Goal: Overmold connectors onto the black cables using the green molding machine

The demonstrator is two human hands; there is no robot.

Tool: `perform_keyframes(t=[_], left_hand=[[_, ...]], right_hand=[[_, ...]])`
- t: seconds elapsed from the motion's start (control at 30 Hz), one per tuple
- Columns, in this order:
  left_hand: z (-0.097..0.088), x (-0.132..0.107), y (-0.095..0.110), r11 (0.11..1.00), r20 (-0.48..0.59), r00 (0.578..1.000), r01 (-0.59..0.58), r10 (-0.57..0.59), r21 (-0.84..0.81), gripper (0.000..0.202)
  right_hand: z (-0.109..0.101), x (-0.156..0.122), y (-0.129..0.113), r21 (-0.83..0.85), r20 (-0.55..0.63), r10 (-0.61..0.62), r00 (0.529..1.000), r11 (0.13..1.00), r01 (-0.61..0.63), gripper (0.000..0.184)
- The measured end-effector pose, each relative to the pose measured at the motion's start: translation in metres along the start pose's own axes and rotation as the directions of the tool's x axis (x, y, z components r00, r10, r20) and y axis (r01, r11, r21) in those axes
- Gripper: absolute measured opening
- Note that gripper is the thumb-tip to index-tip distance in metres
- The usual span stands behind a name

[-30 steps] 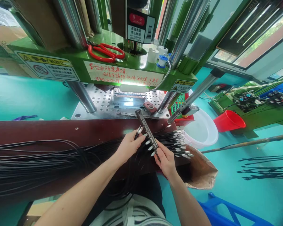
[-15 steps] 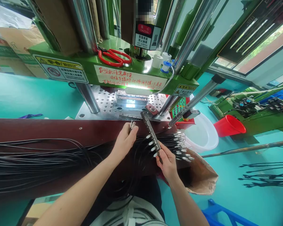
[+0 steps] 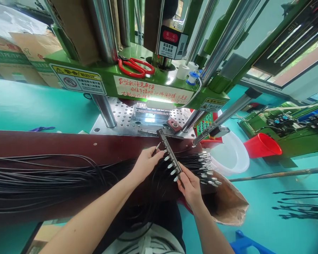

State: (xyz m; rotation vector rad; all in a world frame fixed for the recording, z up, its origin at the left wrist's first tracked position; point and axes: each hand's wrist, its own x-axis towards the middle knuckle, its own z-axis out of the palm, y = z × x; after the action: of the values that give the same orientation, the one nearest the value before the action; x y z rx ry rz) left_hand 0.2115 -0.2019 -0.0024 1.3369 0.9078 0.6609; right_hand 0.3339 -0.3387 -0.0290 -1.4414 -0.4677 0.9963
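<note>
Over the brown table (image 3: 55, 143), my right hand (image 3: 191, 185) holds a dark bar (image 3: 171, 151) slantwise, its fingers closed about the near end; small metal plugs (image 3: 170, 165) stand in a row along the bar's left side. My left hand (image 3: 145, 163), beside the bar's middle, has its fingers pinched together on a cable end (image 3: 158, 145), partly hidden by the hand. Beneath lie black cables (image 3: 55, 183), spread across the table, their metal ends (image 3: 208, 168) heaped at right. Beyond, the bar's far tip overlaps, in view, a second bar (image 3: 149, 133) along the front of a perforated plate (image 3: 120, 123); whether they touch, I cannot tell. A reddish block (image 3: 174, 125) sits just beside. Upright posts (image 3: 106, 112) and an overhanging green beam (image 3: 108, 81), bearing red scissors (image 3: 136, 73), hem in the plate. A paper bag (image 3: 234, 208), a white tub (image 3: 233, 155) and a red bucket (image 3: 263, 145) stand at right.
</note>
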Motion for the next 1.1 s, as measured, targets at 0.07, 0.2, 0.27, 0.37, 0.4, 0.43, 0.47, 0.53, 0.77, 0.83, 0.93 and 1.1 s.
perform_keyframes(t=[0.07,0.2,0.27,0.37,0.4,0.43,0.47,0.53,0.77,0.83,0.93,1.1], left_hand=[[0.0,0.0,-0.001,1.0,-0.006,1.0,-0.005,0.005,0.004,0.029],[-0.003,0.0,-0.001,0.998,0.027,0.999,-0.035,0.033,0.049,0.029],[-0.007,0.0,0.001,0.998,0.08,0.996,-0.043,0.039,0.052,0.033],[-0.016,0.002,0.007,0.998,0.146,0.989,-0.047,0.039,0.047,0.041],[-0.019,0.002,0.009,0.998,0.165,0.986,-0.045,0.036,0.051,0.043],[-0.021,0.003,0.011,0.998,0.191,0.981,-0.039,0.027,0.057,0.044],[-0.024,0.003,0.014,0.998,0.224,0.975,-0.024,0.01,0.062,0.045],[-0.027,0.003,0.017,0.997,0.308,0.95,0.018,-0.04,0.071,0.048],[-0.03,0.005,0.017,0.993,0.4,0.911,0.069,-0.103,0.099,0.049],[-0.032,0.006,0.015,0.995,0.432,0.896,0.083,-0.099,0.056,0.049],[-0.036,0.008,0.011,0.994,0.466,0.881,0.104,-0.084,-0.016,0.049],[-0.031,0.007,0.005,0.999,0.411,0.912,0.016,0.007,-0.052,0.05]], right_hand=[[0.001,0.0,0.001,-0.039,-0.004,-0.023,1.0,0.999,0.023,0.043],[0.001,-0.001,0.004,-0.157,0.025,-0.09,0.996,0.983,0.093,0.043],[0.001,-0.002,0.003,-0.153,0.035,-0.069,0.997,0.986,0.073,0.042],[0.0,-0.002,-0.001,-0.059,0.032,-0.002,0.999,0.998,0.004,0.04],[0.0,-0.002,-0.003,-0.021,0.026,0.014,1.0,1.0,-0.013,0.039],[0.0,-0.002,-0.005,0.012,0.018,0.027,0.999,1.0,-0.027,0.038],[0.0,-0.002,-0.006,0.037,0.013,0.04,0.999,0.999,-0.04,0.037],[0.0,-0.002,-0.009,0.063,0.015,0.062,0.998,0.996,-0.063,0.036],[-0.001,-0.002,-0.008,0.034,0.052,0.058,0.997,0.998,-0.059,0.037],[-0.003,-0.001,-0.004,-0.005,0.073,0.039,0.997,0.999,-0.039,0.037],[-0.01,0.003,0.001,-0.136,0.145,-0.033,0.989,0.989,0.053,0.041],[-0.033,0.026,-0.036,-0.464,0.484,-0.176,0.857,0.779,0.422,0.046]])
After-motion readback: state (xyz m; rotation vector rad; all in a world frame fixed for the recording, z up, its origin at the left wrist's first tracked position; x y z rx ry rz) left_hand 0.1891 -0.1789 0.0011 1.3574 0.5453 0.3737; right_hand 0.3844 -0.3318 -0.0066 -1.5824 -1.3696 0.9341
